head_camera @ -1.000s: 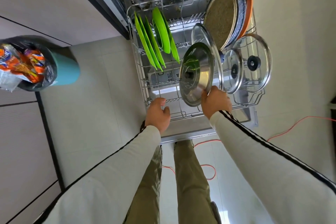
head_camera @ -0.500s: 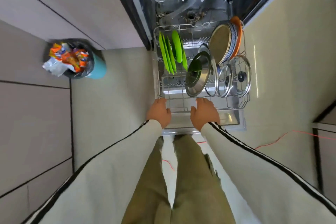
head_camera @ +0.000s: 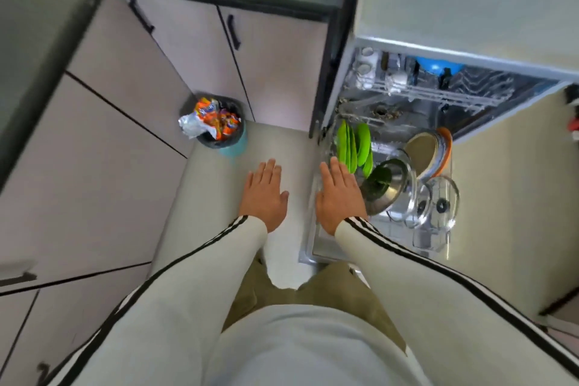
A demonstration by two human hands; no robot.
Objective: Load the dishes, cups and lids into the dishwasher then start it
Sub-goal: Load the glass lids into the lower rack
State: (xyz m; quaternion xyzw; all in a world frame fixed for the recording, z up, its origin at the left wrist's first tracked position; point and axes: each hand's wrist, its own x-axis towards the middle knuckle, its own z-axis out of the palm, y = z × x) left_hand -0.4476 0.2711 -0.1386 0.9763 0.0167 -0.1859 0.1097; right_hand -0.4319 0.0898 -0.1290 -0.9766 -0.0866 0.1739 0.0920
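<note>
Left hand [head_camera: 264, 194] and right hand [head_camera: 340, 197] hover flat and empty mid-frame, probably because the lower rack [head_camera: 404, 220] at right looks loaded.

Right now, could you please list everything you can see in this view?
Lower rack: one, grey wire, pulled out.
Upper rack: one, white wire, further back, holding white cups.
Green plates: several, green, upright at lower rack's left.
Steel lid: one, silver, propped mid-rack.
Glass lids: at least two, clear, black knobs, right of steel lid.
Stacked plates: a few, brown-faced to orange, rack's back right.
Bin: one, teal, black liner, full of wrappers, beside cabinets.
Left hand: one, open, empty, left of the rack.
Right hand: one, open, empty, over the rack's left edge.
</note>
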